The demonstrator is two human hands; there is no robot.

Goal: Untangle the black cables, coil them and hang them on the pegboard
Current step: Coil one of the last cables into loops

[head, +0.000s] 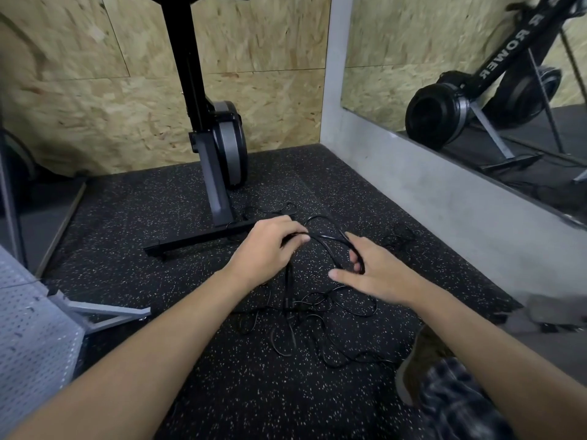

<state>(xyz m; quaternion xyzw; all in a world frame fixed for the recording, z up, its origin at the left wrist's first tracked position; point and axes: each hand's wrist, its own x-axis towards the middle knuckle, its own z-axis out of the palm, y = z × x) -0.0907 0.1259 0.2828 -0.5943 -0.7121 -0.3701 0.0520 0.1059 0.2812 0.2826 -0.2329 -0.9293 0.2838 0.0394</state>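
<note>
Head view: we crouch over a speckled rubber floor (pixel 158 217) where an upright rowing machine (pixel 219 138) fills the upper centre of the frame. The white pegboard (pixel 28 338) stands at lower left, with no cable on the part we can see. The black cables (pixel 317 312) sprawl in a loose tangle on the floor at lower centre, a few strands raised between our hands. Our left hand (pixel 266 249), mid-frame, curls its fingers round a bunch of strands; our right hand (pixel 371 274), just beside it, hooks a loop in bent fingers, thumb out. We judge the job barely begun: untangling under way, coiling and hanging all ahead.
</note>
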